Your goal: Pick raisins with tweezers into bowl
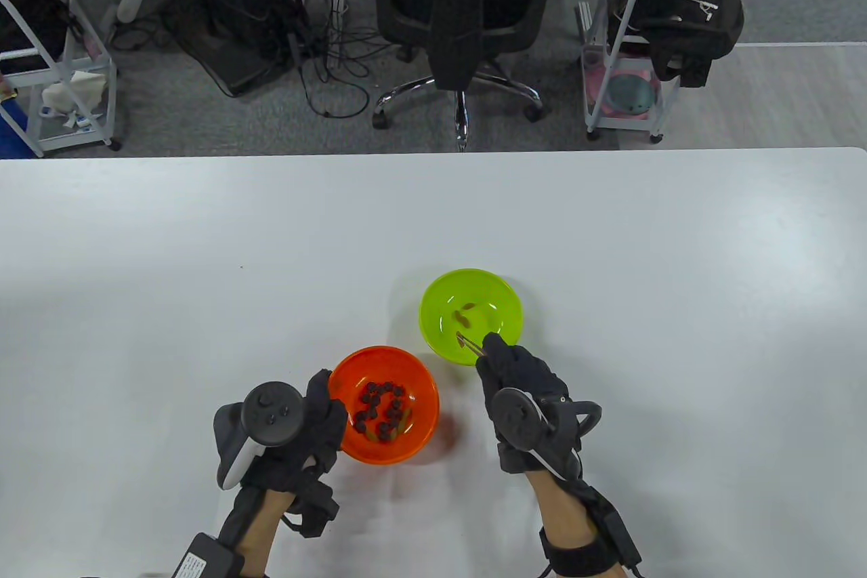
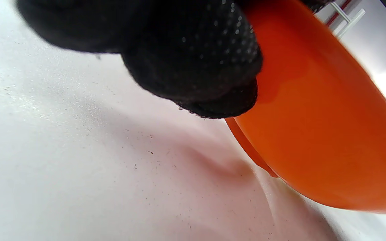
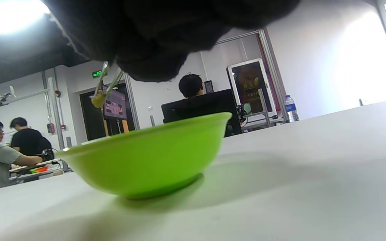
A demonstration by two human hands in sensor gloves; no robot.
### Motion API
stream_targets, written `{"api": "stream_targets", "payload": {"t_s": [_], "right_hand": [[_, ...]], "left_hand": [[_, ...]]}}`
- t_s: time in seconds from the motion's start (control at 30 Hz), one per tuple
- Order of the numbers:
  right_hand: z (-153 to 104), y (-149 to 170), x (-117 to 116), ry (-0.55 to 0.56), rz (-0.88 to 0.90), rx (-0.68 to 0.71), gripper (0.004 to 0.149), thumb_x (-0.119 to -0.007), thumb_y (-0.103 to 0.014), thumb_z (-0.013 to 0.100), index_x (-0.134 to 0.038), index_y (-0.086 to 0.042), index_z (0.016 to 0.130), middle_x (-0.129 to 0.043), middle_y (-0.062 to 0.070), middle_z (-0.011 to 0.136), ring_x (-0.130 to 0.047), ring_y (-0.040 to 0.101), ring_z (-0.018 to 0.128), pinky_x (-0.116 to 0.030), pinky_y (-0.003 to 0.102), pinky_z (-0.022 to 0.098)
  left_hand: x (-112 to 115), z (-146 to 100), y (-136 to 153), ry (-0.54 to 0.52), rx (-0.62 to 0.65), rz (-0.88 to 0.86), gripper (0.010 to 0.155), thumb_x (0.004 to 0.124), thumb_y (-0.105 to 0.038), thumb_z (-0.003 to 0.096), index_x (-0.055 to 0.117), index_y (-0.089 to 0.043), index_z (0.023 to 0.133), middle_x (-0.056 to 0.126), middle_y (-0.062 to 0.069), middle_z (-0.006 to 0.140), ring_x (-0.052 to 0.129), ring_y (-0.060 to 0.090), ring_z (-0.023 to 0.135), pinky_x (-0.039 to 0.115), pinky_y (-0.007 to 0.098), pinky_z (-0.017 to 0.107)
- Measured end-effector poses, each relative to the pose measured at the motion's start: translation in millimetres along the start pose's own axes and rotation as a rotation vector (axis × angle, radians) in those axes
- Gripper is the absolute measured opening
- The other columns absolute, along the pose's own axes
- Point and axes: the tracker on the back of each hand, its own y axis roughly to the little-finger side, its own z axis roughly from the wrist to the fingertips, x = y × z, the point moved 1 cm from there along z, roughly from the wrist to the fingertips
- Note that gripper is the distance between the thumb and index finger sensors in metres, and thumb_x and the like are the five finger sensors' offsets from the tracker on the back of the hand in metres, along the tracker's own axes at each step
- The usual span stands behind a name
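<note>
An orange bowl (image 1: 420, 395) holds several dark raisins (image 1: 381, 405). A green bowl (image 1: 440, 341) beside it holds a couple of raisins (image 1: 464, 316). My left hand (image 1: 318, 415) grips the orange bowl's left rim; its fingers (image 2: 193, 57) press the bowl's outer wall (image 2: 330, 134). My right hand (image 1: 508, 368) pinches tweezers (image 1: 469, 343) whose tips hang over the green bowl's near side. In the right wrist view the tweezers (image 3: 107, 83) hold a raisin (image 3: 96, 99) above the green bowl (image 3: 146, 160).
The white table (image 1: 203, 266) stretches around both bowls. An office chair (image 1: 467, 15), carts and cables stand on the floor beyond the table's far edge.
</note>
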Motion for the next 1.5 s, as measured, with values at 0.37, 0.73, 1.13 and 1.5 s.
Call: {"api": "stream_targets", "payload": {"t_s": [0.37,0.73,1.13,1.5], "right_hand": [[-5,-4,1,0.010,-0.060,0.009,0.045,-0.074,-0.048,0.054,-0.084,-0.028,0.093,-0.095,-0.008,0.070,-0.090,0.002,0.039,-0.083,0.021,0.031],[-19,-33,8,0.017,-0.037,0.125,0.045,-0.074,-0.047,0.054,-0.083,-0.028,0.094,-0.094,-0.008,0.071,-0.090,0.002,0.040,-0.083,0.021,0.031],[-35,-64,17,0.021,-0.010,0.260,0.045,-0.075,-0.047,0.054,-0.084,-0.028,0.093,-0.095,-0.008,0.070,-0.091,0.002,0.040,-0.083,0.022,0.031],[-50,-94,13,-0.121,-0.027,0.429,0.043,-0.077,-0.047,0.053,-0.087,-0.029,0.091,-0.096,-0.007,0.069,-0.091,0.003,0.039,-0.083,0.022,0.030]], "left_hand": [[-2,-1,1,-0.008,-0.003,-0.010,0.059,0.064,-0.036,0.0600,0.057,-0.001,0.106,0.103,0.004,0.051,0.104,0.014,0.019,0.092,0.026,0.015],[-2,-1,1,-0.010,-0.001,-0.012,0.059,0.064,-0.036,0.0599,0.056,-0.001,0.107,0.103,0.004,0.051,0.104,0.014,0.019,0.092,0.026,0.015],[-2,-2,1,-0.012,0.002,-0.009,0.059,0.064,-0.036,0.0600,0.056,-0.001,0.107,0.103,0.004,0.051,0.104,0.014,0.019,0.092,0.026,0.015],[-2,-2,1,-0.013,0.003,-0.006,0.059,0.064,-0.036,0.0599,0.057,-0.001,0.106,0.103,0.004,0.051,0.104,0.014,0.019,0.092,0.026,0.015]]}}
